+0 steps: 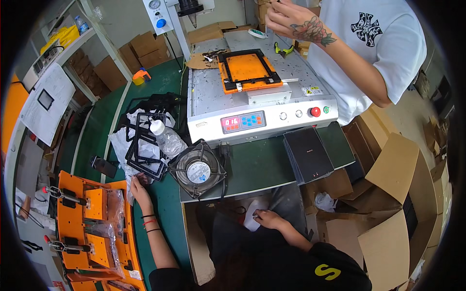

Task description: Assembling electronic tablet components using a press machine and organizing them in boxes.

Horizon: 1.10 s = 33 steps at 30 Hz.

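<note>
My left hand point(139, 186) reaches out at the lower left, with thin bands on the wrist. Its fingers touch the crumpled clear plastic wrap point(121, 145) under a stack of black rectangular frames point(145, 148). Whether it grips the plastic is unclear. My right hand point(268, 218) lies in my lap below the green table edge, fingers spread on a white piece point(251, 220). A square black fan point(198, 169) stands on the table between my hands.
A grey benchtop machine point(262, 119) holds an orange fixture point(247, 68). A person in a white shirt point(369, 53) stands behind it, hand point(291, 22) raised. Black panels point(308, 153) are stacked beside open cardboard boxes point(393, 179). Orange jigs point(87, 218) lie left; a clear bottle point(164, 136) rests on the frames.
</note>
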Available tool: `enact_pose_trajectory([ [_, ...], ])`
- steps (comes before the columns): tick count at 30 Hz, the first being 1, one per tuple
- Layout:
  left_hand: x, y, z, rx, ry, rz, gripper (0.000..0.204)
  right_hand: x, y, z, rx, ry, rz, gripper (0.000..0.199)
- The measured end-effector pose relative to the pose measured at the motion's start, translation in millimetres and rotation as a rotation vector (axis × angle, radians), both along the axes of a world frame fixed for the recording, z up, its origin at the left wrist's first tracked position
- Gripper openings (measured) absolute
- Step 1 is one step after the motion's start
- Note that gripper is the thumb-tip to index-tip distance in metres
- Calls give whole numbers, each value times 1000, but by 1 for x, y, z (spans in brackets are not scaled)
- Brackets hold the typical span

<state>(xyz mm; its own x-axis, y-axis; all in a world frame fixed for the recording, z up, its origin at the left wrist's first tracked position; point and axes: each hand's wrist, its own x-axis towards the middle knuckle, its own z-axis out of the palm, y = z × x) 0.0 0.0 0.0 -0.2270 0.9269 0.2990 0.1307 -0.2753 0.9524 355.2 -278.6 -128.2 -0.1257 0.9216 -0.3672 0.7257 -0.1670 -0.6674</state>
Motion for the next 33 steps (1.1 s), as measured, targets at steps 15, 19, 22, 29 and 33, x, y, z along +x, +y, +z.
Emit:
enact_pose_trajectory([
  [15, 6, -6, 7, 10, 51, 25, 43, -1, 0, 14, -15, -21, -20, 33],
  [19, 1, -2, 2, 9, 56, 30, 42, -1, 0, 10, -11, -10, -6, 34],
  [22, 0, -1, 1, 7, 37, 19, 41, -2, 0, 11, -14, -14, -4, 34],
  [29, 1, -2, 2, 15, -17, -25, 40, -2, 0, 12, -19, -19, -12, 34],
  [33, 2, -4, 4, 2, -10, -58, 41, -2, -1, 11, -12, -17, -12, 33],
])
